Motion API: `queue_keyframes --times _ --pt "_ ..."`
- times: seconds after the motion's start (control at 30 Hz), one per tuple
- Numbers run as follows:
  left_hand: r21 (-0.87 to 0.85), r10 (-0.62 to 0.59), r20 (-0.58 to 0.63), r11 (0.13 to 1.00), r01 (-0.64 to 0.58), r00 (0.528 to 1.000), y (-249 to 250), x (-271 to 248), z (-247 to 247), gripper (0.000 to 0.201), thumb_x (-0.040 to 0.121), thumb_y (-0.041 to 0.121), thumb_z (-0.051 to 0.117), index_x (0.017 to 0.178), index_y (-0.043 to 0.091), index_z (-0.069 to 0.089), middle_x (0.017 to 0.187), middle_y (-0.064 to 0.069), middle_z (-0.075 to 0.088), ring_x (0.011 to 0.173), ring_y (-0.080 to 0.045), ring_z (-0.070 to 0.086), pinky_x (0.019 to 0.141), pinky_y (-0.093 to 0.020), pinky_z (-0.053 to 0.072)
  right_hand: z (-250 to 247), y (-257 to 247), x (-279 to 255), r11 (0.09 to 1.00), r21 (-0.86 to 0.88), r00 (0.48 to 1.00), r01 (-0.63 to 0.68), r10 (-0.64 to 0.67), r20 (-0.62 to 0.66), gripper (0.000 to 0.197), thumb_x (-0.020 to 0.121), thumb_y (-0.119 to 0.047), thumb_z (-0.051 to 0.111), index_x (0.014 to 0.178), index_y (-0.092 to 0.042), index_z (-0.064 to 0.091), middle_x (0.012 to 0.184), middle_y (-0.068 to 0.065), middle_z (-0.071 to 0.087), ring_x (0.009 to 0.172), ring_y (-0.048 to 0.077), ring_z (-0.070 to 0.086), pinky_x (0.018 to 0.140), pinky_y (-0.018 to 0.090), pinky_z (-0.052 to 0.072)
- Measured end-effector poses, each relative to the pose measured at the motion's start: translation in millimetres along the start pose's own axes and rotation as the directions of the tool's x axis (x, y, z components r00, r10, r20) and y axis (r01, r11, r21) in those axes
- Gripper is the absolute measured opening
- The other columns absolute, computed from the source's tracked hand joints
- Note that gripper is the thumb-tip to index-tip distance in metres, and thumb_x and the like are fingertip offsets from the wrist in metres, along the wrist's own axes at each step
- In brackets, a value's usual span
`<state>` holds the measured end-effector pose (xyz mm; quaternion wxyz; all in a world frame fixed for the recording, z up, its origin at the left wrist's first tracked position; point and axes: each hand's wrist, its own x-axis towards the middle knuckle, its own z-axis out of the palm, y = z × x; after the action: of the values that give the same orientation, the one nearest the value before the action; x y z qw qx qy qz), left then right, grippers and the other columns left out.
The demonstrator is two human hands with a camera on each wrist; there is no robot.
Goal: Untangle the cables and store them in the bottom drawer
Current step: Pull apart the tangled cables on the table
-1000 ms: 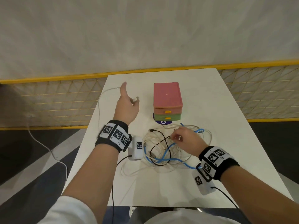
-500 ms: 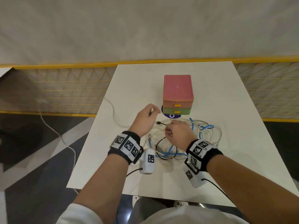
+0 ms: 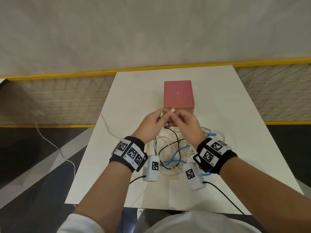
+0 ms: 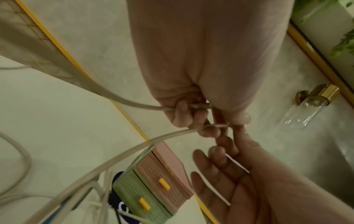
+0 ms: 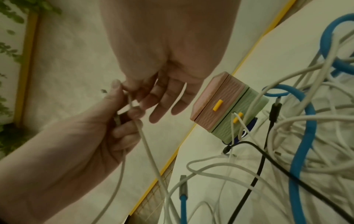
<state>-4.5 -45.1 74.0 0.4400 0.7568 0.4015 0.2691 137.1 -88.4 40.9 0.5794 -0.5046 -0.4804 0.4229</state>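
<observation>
A small drawer unit (image 3: 178, 95) stands mid-table, its pink drawer (image 4: 162, 174) above the green bottom drawer (image 4: 138, 197); both are closed. In front of it lies a tangle of white, blue and black cables (image 3: 176, 152). Both hands are raised just before the unit, almost touching. My left hand (image 3: 160, 117) grips a white cable (image 4: 114, 97) near its plug. My right hand (image 3: 174, 115) pinches another white cable end (image 5: 130, 104) between thumb and forefinger, its other fingers loosely spread. Whether both ends belong to one cable is hidden.
A white cable (image 3: 107, 128) trails off the table's left edge down to the floor (image 3: 55, 148). A yellow-framed mesh fence (image 3: 67, 101) runs behind the table (image 3: 244, 148). A blue cable loop (image 5: 306, 121) and a black lead (image 5: 258, 166) lie close to the drawer fronts.
My left hand came back from the far left with its white cable end. My right hand rose off the tangle with a white end, and the two hands met before the drawer unit.
</observation>
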Motion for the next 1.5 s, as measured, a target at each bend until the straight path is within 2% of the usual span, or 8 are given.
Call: queue_keyframes --times 0.3,0.43,0.53,0.73,0.83,1.13,1.3,1.5 --pt "-0.092 0.103 -0.063 0.990 -0.108 0.993 47.9 17.9 -17.2 0.029 0.104 0.030 0.037 0.085 0.014 0.050 0.059 0.003 0.050 0.050 -0.013 0.042 0.049 -0.021 0.039 20.9 -11.2 -0.5 1.000 -0.001 0.939 -0.002 0.002 0.344 0.010 0.096 -0.006 0.050 0.102 -0.007 0.058 0.090 0.004 0.068 0.092 0.016 0.066 0.086 0.031 0.052" --pt "-0.178 0.130 -0.164 0.971 -0.159 0.978 65.9 24.8 -32.1 0.026 0.105 0.027 0.036 0.084 0.014 0.045 0.061 0.007 0.040 0.057 -0.015 0.046 0.068 -0.029 0.046 24.2 -18.3 -4.1 0.994 -0.099 0.942 0.052 -0.016 0.334 0.028 0.103 -0.013 0.032 0.087 -0.004 0.054 0.064 0.021 0.050 0.062 0.008 0.062 0.064 0.015 0.048" --pt "-0.319 0.126 -0.266 0.924 -0.211 0.956 74.6 25.2 -52.0 0.025 0.103 0.029 0.044 0.079 0.020 0.046 0.056 0.010 0.033 0.045 -0.007 0.030 0.044 -0.021 0.033 16.9 -14.6 -9.9 0.990 -0.140 0.950 0.026 0.019 0.310 0.030 0.103 -0.015 0.031 0.081 -0.007 0.048 0.062 0.004 0.043 0.053 0.014 0.051 0.056 0.017 0.045" --pt "0.333 0.154 0.117 0.925 -0.185 0.981 64.9 15.8 -52.0 0.019 0.094 0.038 0.058 0.102 0.025 0.069 0.097 0.017 0.065 0.087 0.000 0.059 0.069 -0.007 0.038 1.0 -25.1 1.0 0.984 -0.172 0.983 0.047 -0.015 0.183 0.031 0.102 -0.018 0.037 0.075 -0.018 0.051 0.053 -0.003 0.036 0.042 0.006 0.033 0.045 0.026 0.032" --pt "0.646 0.021 0.250 0.741 -0.182 0.968 60.7 12.7 -49.4 0.036 0.095 0.052 0.049 0.090 0.022 0.067 0.067 0.010 0.056 0.060 -0.004 0.049 0.053 -0.019 0.032 -4.4 -36.0 5.5 0.969 -0.224 0.972 0.108 -0.056 0.226 0.027 0.101 -0.014 0.039 0.087 -0.004 0.059 0.051 -0.013 0.045 0.045 0.001 0.036 0.049 0.017 0.033" --pt "0.847 0.332 -0.291 0.526 0.080 0.897 52.9 19.7 -106.8 0.032 0.094 0.047 0.054 0.104 0.018 0.065 0.077 -0.012 0.069 0.074 -0.036 0.061 0.056 -0.033 0.035 -31.9 -12.1 1.7 0.974 -0.223 0.978 0.034 0.014 0.210 0.029 0.102 -0.020 0.036 0.079 -0.006 0.047 0.055 -0.013 0.034 0.048 0.005 0.028 0.045 0.016 0.028" --pt "0.691 0.177 0.001 0.712 -0.128 0.984 44.5 14.1 -52.7 0.040 0.101 0.040 0.042 0.141 0.042 0.040 0.060 0.006 0.058 0.054 -0.018 0.055 0.054 -0.029 0.043 -23.6 -16.7 7.6 0.965 -0.245 0.985 0.088 -0.047 0.168 0.028 0.101 -0.017 0.038 0.076 -0.010 0.048 0.053 -0.016 0.038 0.047 0.000 0.035 0.049 0.010 0.034" --pt "0.513 0.097 -0.006 0.855 -0.080 0.995 40.0 19.4 -23.4 0.029 0.099 0.047 0.042 0.100 0.021 0.053 0.068 -0.002 0.060 0.071 -0.030 0.059 0.061 -0.033 0.039 -26.1 -20.4 8.3 0.957 -0.258 0.973 0.130 -0.073 0.217 0.026 0.102 -0.016 0.038 0.084 -0.010 0.055 0.053 -0.020 0.045 0.050 0.000 0.037 0.054 0.011 0.032"
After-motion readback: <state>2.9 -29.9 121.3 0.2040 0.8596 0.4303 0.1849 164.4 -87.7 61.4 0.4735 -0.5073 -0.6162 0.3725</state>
